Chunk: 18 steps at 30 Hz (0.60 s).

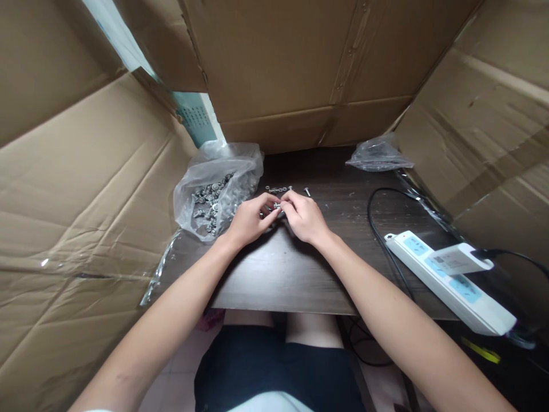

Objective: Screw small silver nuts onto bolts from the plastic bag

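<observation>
Silvery bolt [277,206] (apparently), left hand [249,219] curled, right hand [306,216] pinching

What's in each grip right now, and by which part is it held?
A small metal fastener sits between the fingertips of the left grip and right grip; which part each pinches is too small to tell.
</observation>
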Available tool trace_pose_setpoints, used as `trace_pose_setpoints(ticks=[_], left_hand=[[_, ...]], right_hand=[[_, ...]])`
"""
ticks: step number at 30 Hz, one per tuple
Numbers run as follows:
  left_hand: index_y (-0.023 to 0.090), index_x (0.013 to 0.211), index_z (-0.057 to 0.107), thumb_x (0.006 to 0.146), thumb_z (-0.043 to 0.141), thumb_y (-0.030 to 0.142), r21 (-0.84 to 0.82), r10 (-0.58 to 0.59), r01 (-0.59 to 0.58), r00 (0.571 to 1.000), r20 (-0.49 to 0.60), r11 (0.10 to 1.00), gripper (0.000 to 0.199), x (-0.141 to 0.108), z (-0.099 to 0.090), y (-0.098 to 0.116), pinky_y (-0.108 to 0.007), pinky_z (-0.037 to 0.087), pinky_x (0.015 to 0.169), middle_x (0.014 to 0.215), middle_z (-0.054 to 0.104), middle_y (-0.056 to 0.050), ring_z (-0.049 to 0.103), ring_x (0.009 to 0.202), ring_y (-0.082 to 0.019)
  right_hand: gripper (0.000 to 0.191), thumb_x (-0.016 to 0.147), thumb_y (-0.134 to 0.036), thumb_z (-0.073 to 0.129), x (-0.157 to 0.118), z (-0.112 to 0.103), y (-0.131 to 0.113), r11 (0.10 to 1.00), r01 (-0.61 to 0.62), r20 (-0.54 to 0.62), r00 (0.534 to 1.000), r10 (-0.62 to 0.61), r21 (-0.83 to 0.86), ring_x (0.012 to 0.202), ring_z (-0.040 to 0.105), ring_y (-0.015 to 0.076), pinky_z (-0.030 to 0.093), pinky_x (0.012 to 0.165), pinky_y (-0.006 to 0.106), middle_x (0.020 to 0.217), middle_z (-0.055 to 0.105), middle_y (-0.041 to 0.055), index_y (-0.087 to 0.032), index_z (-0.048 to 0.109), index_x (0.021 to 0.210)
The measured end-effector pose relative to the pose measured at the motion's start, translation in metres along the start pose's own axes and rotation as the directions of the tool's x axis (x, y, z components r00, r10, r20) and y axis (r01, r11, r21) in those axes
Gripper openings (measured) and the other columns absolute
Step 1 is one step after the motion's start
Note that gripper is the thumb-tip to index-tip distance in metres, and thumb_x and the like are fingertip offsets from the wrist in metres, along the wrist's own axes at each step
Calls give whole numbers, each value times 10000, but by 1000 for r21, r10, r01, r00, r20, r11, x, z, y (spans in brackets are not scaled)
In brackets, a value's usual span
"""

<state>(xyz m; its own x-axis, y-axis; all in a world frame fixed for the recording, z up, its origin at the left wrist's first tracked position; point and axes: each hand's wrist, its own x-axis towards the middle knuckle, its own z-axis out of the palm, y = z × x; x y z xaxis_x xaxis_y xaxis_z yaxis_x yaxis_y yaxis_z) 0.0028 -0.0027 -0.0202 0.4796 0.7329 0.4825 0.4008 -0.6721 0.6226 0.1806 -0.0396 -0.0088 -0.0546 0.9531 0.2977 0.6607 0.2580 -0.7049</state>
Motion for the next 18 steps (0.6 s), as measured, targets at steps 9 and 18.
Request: trace_pose_setpoints(ticks=[9,18], left_hand=[[188,1057,679,918,677,243,-5,5,-5,1000,3,1000,150,1,1,0,-200,522,646,849,732,1,667,663,-107],[188,1065,681,917,679,255,-15,-3,3,1000,12,1000,163,0,1,0,-201,528,648,854,736,-1,668,663,-109]], right_hand=[[270,986,-327,408,0,0,-2,999,-28,27,999,29,-27,790,627,222,375,698,308,833,697,43,-225,615,843],[168,924,-275,471,1,0,0,1000,-14,12,1000,14,-20,765,613,215,383,697,306,824,689,33,-224,627,887]])
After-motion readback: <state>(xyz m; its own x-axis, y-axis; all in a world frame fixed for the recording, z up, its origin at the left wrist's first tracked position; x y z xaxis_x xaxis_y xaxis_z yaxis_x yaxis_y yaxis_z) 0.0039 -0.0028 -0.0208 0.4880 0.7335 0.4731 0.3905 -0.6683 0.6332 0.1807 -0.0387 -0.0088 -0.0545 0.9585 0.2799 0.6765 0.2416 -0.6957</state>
